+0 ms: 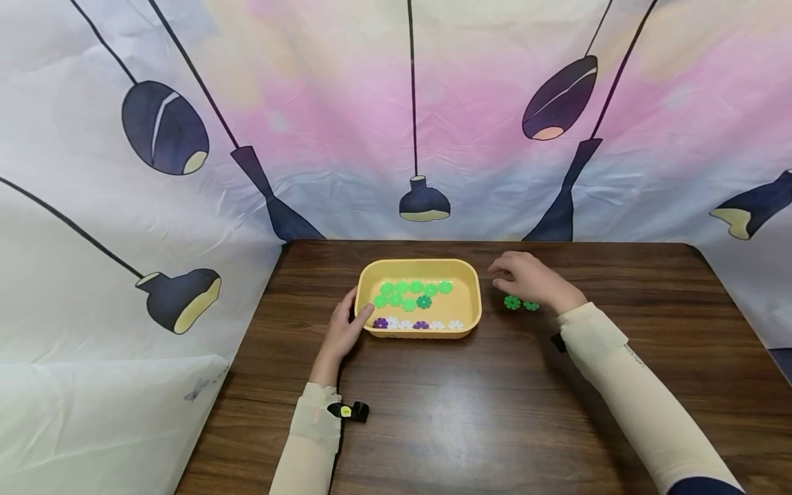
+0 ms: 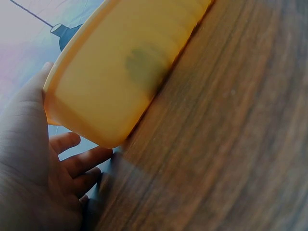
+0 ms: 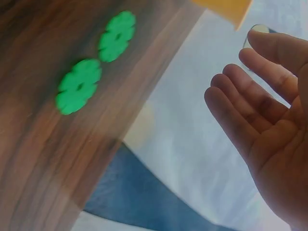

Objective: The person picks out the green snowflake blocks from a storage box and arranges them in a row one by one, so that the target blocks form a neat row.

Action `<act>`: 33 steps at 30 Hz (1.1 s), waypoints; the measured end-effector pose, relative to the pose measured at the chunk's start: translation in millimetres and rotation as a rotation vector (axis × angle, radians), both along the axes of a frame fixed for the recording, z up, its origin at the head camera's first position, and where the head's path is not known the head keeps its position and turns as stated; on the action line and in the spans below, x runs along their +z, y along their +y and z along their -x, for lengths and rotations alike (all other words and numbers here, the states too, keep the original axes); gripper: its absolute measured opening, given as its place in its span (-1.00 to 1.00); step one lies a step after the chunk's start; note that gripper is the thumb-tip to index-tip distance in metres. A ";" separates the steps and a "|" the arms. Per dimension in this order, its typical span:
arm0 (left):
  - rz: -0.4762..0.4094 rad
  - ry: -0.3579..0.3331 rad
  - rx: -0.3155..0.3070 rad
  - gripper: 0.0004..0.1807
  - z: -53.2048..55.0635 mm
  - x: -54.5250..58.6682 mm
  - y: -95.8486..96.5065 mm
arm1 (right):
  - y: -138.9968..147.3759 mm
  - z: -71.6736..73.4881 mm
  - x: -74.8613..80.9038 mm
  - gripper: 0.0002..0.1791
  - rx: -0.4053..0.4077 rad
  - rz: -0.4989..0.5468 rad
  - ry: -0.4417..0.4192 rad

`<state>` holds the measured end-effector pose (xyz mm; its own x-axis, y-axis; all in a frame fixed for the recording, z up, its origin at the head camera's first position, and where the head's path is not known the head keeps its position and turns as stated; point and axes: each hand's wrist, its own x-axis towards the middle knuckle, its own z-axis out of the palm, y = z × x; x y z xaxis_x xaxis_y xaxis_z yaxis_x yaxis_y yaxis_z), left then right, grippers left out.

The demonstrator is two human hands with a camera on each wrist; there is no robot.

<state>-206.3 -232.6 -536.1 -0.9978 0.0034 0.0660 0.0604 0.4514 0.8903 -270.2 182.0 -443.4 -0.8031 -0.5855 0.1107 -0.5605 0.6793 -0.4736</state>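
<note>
A yellow plastic basin [image 1: 454, 308] stands on the table near its back edge. My left hand [image 1: 340, 334] grips its left end, thumb over the rim and fingers along the outer wall. Inside, bright green snowflake discs [image 1: 409, 304] and one darker green disc [image 1: 423, 302] lie towards the back. Purple [image 1: 421, 325] and white snowflake discs [image 1: 455, 325] line the front wall. To the right of the basin, my right hand [image 1: 529, 276] hovers with nothing in it, fingers loosely bent. Below it, two green notched discs [image 3: 79, 86] lie side by side on the wood.
The dark wood-grain table [image 1: 433, 412] ends at a printed cloth backdrop [image 1: 346, 137], which also hangs along the left side. A black wrist strap [image 1: 349, 411] sticks out beside the left sleeve.
</note>
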 end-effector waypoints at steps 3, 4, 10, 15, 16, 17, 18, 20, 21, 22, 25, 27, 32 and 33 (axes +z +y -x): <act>-0.002 0.000 0.002 -0.24 -0.6 0.2 -0.2 | -10.3 0.9 4.2 -0.73 0.016 0.013 0.009; -0.003 -0.001 0.003 -0.24 -0.7 0.3 -0.2 | -13.9 1.3 5.4 -0.74 0.020 0.019 0.008; -0.009 0.001 0.003 -0.24 -0.9 0.5 -0.3 | -33.4 4.0 8.6 -0.73 0.052 0.041 0.028; -0.006 0.011 0.000 -0.25 -0.3 -0.3 -0.6 | -47.7 4.7 12.6 -0.70 0.061 0.036 0.042; -0.005 0.012 0.000 -0.25 -0.3 -0.3 -0.6 | -50.6 4.7 13.1 -0.70 0.061 0.031 0.034; -0.004 0.011 -0.001 -0.25 -0.3 -0.3 -0.6 | -53.7 4.7 13.4 -0.69 0.060 0.025 0.024; -0.003 0.011 0.000 -0.25 -0.4 -0.4 -0.6 | -56.7 4.8 13.3 -0.69 0.061 0.016 0.014; -0.003 0.012 0.000 -0.25 -0.5 0.2 -1.0 | -63.4 5.4 13.5 -0.67 0.067 -0.001 -0.002; -0.001 0.013 -0.002 -0.26 -0.6 0.5 -1.2 | -66.6 5.7 12.8 -0.67 0.072 -0.011 -0.007; 0.000 0.013 -0.003 -0.26 -0.7 0.8 -1.2 | -69.6 6.0 11.8 -0.67 0.078 -0.018 -0.011; 0.003 0.015 -0.008 -0.27 -1.3 1.3 -1.3 | -78.7 6.9 7.5 -0.67 0.098 -0.028 -0.020; 0.004 0.014 -0.007 -0.26 -1.9 0.9 -1.1 | -84.8 6.5 4.1 -0.67 0.113 -0.030 -0.030; 0.006 0.011 0.000 -0.23 -2.1 1.3 -1.8 | -101.6 7.0 0.0 -0.67 0.150 -0.057 -0.030; 0.008 0.011 0.000 -0.22 -1.9 1.5 -1.8 | -104.7 7.1 -0.7 -0.67 0.156 -0.062 -0.029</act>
